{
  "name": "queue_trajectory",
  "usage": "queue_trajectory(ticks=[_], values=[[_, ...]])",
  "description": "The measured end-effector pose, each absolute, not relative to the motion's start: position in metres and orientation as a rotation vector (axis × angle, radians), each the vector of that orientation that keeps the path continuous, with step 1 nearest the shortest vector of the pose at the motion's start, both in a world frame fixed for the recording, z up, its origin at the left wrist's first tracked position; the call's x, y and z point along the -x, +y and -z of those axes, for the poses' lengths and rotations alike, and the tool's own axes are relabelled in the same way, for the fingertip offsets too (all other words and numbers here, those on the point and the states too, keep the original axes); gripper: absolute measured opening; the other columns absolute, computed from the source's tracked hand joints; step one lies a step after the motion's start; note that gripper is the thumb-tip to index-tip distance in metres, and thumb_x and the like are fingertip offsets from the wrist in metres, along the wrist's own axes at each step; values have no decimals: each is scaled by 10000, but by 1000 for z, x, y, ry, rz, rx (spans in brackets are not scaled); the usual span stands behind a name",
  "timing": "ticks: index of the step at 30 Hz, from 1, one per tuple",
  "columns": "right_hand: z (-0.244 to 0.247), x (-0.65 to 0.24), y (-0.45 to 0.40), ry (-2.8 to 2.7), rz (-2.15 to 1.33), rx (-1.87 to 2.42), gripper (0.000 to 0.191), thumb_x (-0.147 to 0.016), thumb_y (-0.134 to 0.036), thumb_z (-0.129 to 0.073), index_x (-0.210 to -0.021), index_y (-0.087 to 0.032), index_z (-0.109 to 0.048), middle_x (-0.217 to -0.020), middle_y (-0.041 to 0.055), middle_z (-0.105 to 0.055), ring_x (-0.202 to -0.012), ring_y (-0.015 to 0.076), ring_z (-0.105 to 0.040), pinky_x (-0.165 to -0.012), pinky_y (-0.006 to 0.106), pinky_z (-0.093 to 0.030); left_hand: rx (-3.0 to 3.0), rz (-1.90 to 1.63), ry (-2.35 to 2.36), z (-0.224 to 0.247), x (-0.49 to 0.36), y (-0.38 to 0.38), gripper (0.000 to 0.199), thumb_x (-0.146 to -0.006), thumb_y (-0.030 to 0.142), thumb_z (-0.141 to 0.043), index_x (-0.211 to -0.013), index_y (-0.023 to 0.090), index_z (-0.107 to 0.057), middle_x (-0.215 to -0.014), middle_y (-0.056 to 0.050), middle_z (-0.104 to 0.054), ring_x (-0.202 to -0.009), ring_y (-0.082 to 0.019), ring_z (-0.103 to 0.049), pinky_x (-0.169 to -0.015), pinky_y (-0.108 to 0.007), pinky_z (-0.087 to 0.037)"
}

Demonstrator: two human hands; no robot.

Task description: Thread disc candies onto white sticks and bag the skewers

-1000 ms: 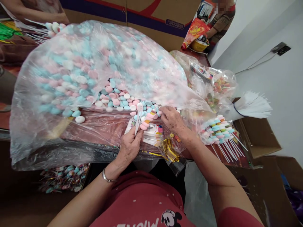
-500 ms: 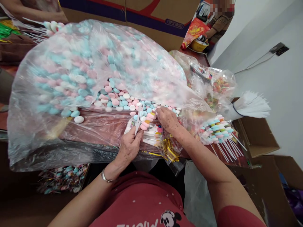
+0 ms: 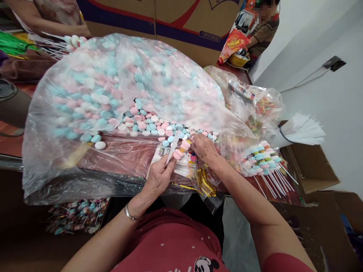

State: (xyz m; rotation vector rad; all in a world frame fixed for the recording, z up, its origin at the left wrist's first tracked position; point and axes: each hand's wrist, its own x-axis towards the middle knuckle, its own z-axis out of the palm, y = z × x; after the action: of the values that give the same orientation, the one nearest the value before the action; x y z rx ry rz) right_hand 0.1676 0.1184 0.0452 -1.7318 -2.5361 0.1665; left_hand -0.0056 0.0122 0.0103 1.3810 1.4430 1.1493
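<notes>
My left hand (image 3: 159,175) is closed around several white sticks (image 3: 172,147) and the lower end of a marshmallow skewer (image 3: 182,150). Pink marshmallows alternate with yellow-orange pieces along it. At the skewer's far end my right hand (image 3: 204,147) is closed, its fingertips pinching there by a small yellow piece; they partly hide what they grip. Just beyond both hands, loose pink, blue and white marshmallows (image 3: 154,124) spill from the mouth of a large clear plastic bag (image 3: 93,81). Printed white packets (image 3: 185,170) and gold twist ties (image 3: 204,183) lie beneath and beside my hands.
Finished-looking marshmallow skewers (image 3: 262,158) lie at right, near a bundle of white sticks (image 3: 302,128) and an open cardboard box (image 3: 312,168). Bags of gummies (image 3: 266,104) sit behind. A large carton (image 3: 170,22) stands at the back. Two other people are partly visible.
The view has shifted slightly, so the table contents appear a little lower and further right. Both hands remain at the skewer, the right one still at its far end.
</notes>
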Motion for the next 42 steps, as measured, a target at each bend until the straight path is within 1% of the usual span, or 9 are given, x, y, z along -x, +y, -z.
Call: queue_trajectory(ticks=[4, 6, 11, 21, 25, 30, 34, 38, 42], values=[[-50, -185, 124, -1806, -833, 1653, 166, -785, -278, -621, -918, -181, -641, -728, 9, -680, -638, 162, -603, -600, 273, -445, -1401, -1129, 1388, -13, 6, 14, 304, -899, 378, -476, -758, 164, -640, -581, 35, -496, -565, -114, -426, -550, -215, -350], [-55, -194, 124, -1523, -1147, 1475, 227, -705, -354, -693, -842, -186, -627, -637, -33, -634, -516, 119, -537, -505, 248, -405, -1411, -1103, 1367, -16, 6, 14, 300, -896, 381, -476, -768, 164, -639, -566, 40, -479, -553, -113, -420, -547, -216, -346], [-62, -201, 118, -1270, -1472, 1231, 331, -566, -356, -812, -790, -191, -633, -642, -36, -663, -486, 84, -529, -465, 212, -418, -1407, -1050, 1354, -17, 5, 15, 307, -889, 395, -473, -794, 158, -644, -541, 48, -446, -531, -113, -416, -534, -220, -325], [-56, -200, 116, -1287, -1433, 1139, 270, -593, -340, -847, -783, -197, -720, -660, -44, -689, -526, 75, -570, -504, 197, -464, -1437, -1028, 1379, -15, 5, 16, 320, -880, 398, -454, -801, 156, -646, -557, 46, -441, -548, -113, -412, -554, -226, -332], [-57, -198, 111, -1375, -1353, 1111, 257, -628, -344, -847, -839, -221, -769, -825, -17, -755, -741, 112, -663, -721, 255, -561, -1439, -1040, 1382, -16, 4, 15, 305, -883, 381, -461, -803, 157, -651, -551, 48, -439, -539, -112, -407, -550, -225, -333], [-51, -194, 103, -1485, -1265, 1165, 315, -722, -428, -785, -979, -245, -779, -1044, 17, -769, -933, 168, -693, -921, 377, -567, -1436, -1068, 1372, -16, 4, 14, 313, -882, 382, -468, -808, 158, -674, -552, 42, -465, -541, -115, -422, -544, -222, -346], [-41, -191, 97, -1617, -1080, 1218, 335, -817, -457, -690, -1076, -257, -760, -1084, 17, -767, -984, 197, -707, -959, 396, -561, -1430, -1075, 1385, -13, 4, 15, 321, -885, 384, -466, -831, 156, -685, -554, 41, -466, -539, -117, -427, -550, -225, -353], [-40, -187, 91, -1824, -785, 1248, 310, -898, -403, -585, -1138, -289, -743, -1197, 9, -733, -1087, 222, -695, -1022, 400, -533, -1444, -1103, 1393, -12, 3, 15, 328, -892, 387, -464, -900, 154, -695, -564, 39, -479, -542, -120, -426, -554, -227, -352], [-41, -186, 89, -1969, -649, 1195, 322, -907, -352, -538, -1145, -274, -741, -1174, 19, -741, -1050, 219, -713, -985, 391, -560, -1447, -1112, 1383, -11, 2, 15, 344, -906, 400, -450, -939, 156, -690, -579, 34, -494, -540, -121, -427, -550, -228, -356]])
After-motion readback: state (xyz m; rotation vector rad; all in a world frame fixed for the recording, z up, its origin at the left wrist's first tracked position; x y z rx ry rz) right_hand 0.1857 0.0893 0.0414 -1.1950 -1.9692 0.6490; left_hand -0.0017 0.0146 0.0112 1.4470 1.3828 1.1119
